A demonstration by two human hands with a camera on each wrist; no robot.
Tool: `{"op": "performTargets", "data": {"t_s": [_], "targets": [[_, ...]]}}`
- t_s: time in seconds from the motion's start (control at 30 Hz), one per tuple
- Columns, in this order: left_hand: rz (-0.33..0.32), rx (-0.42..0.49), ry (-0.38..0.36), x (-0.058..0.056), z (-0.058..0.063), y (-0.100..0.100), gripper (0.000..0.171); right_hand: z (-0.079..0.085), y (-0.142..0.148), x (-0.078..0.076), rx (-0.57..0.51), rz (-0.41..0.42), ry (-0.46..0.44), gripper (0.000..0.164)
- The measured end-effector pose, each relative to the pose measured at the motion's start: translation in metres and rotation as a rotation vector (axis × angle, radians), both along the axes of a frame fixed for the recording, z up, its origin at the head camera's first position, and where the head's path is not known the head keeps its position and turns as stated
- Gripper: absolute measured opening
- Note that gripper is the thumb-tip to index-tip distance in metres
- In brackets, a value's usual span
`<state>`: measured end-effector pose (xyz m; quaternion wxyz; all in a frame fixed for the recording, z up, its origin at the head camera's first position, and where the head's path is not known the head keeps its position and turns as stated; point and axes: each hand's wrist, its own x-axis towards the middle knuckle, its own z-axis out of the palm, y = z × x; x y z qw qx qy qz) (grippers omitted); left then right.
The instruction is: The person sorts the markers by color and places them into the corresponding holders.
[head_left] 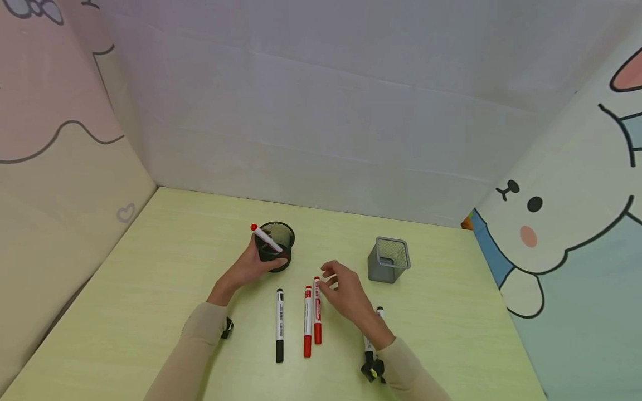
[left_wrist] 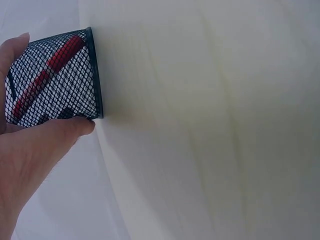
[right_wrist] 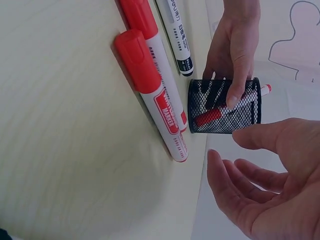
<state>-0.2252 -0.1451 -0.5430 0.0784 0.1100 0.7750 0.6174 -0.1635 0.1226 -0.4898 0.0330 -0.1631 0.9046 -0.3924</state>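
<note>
My left hand (head_left: pixel 258 257) grips a round black mesh cup (head_left: pixel 276 245) on the yellow-green table, fingers and thumb curled round its wall. A red-capped marker (head_left: pixel 263 236) leans inside the cup, its end sticking out over the rim. The left wrist view shows that cup (left_wrist: pixel 55 80), the red marker (left_wrist: pixel 47 75) through the mesh, and my thumb (left_wrist: pixel 60 131) against the base. My right hand (head_left: pixel 332 279) hovers open, holding nothing, just above the far end of two red markers (head_left: pixel 317 312) (head_left: pixel 307 323). In the right wrist view its fingers (right_wrist: pixel 235 180) are spread near the closest red marker (right_wrist: pixel 152 97).
A black marker (head_left: pixel 279 326) lies left of the red pair. Another black marker (head_left: pixel 379 313) lies partly under my right forearm. A square grey mesh holder (head_left: pixel 390 259) stands at the right. Panel walls close in the table on the left, back and right.
</note>
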Motion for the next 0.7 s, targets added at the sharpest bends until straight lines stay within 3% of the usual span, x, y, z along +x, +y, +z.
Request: {"op": "performTargets", "data": {"t_s": [0.53, 0.7], "targets": [[0.006, -0.029, 0.009, -0.001, -0.001, 0.0, 0.097, -0.014, 0.002, 0.014, 0.073, -0.065, -0.14, 0.035], [0.009, -0.041, 0.006, 0.0, 0.0, 0.0, 0.097, -0.02, 0.003, 0.016, 0.094, -0.048, -0.146, 0.033]]}}
